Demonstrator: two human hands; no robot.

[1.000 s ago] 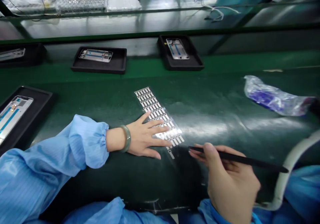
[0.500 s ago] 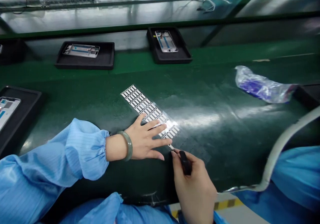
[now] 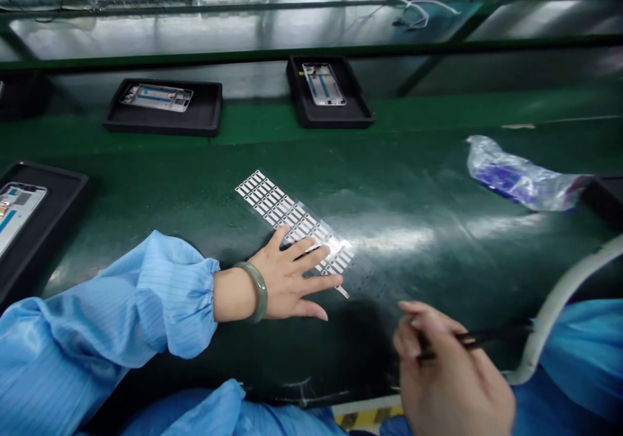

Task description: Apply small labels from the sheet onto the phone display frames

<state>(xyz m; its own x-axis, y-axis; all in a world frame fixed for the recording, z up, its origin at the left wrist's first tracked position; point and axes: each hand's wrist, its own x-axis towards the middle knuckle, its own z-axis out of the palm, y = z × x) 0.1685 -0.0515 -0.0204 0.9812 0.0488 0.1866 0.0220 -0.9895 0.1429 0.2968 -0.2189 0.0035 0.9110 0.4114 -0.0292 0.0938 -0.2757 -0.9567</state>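
My left hand (image 3: 289,277) lies flat with fingers spread on the near end of a clear sheet of small grey stickers (image 3: 272,205) on the dark green bench. A green bangle sits on that wrist. My right hand (image 3: 445,371) is low at the right, fingers closed round thin black tweezers (image 3: 481,340) that point to the right. It hovers apart from the sheet, a short way to its lower right.
Three black trays hold phone frames: one at the left edge (image 3: 63,193), two on the green belt behind (image 3: 204,108), (image 3: 357,115). A crumpled clear bag with blue contents (image 3: 518,176) lies at the right. A black tray corner (image 3: 606,196) shows at far right.
My right hand has pulled back from the sheet's near end toward the lower right, and the tweezers have swung to point right. My left hand stays pressed on the sheet.
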